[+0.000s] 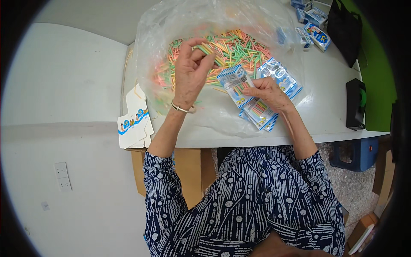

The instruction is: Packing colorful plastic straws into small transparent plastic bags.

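Note:
My left hand (190, 73) is closed on a small bunch of thin coloured sticks (207, 49), held above a big loose pile of pink, green and yellow sticks (239, 47). That pile lies in a large clear plastic bag (150, 43), spread wide on the table. Just to the right, my right hand (270, 93) pinches a small blue-and-clear packet (233, 87) with coloured sticks showing inside. Whether the packet's top is sealed I cannot tell. More such packets (260, 112) lie below that hand, and other blue-and-white packets (279, 78) rest beyond it.
Flat printed white cartons (136, 124) sit at the table's left front corner. Small blue-and-white boxes (317, 35) and a black bag (344, 32) are at the far right. A black tape dispenser (355, 105) stands by the green panel (379, 85). Under the table are a cardboard box (188, 173) and a blue stool (364, 154).

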Demonstrator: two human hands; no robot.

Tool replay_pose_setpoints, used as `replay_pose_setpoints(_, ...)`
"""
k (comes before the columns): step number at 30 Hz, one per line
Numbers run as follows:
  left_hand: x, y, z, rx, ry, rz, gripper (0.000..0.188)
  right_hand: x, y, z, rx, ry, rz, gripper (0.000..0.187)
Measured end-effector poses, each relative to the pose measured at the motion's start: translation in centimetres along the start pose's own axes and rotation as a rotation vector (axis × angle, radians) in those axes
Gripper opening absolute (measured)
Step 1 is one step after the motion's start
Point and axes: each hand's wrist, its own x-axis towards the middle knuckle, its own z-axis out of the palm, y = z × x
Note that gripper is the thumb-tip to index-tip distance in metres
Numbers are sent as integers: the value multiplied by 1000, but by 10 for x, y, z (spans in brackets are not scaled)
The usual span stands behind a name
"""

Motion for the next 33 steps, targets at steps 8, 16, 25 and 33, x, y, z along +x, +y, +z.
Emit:
replay_pose_setpoints(8,-17,-3,6,258,-142,-87,14,2,7,-2,34,-52,-6,25)
replay_pose_setpoints(16,-25,-23,17,438,-158,16,15,1,6,1,107,-116,-22,26)
replay_pose_setpoints(25,-30,-13,25,136,-176,-284,33,-9,-9,4,18,-40,-43,28)
replay_pose_setpoints(33,-47,-32,39,73,-227,-339,36,-32,-18,-29,-218,-15,-129,27)
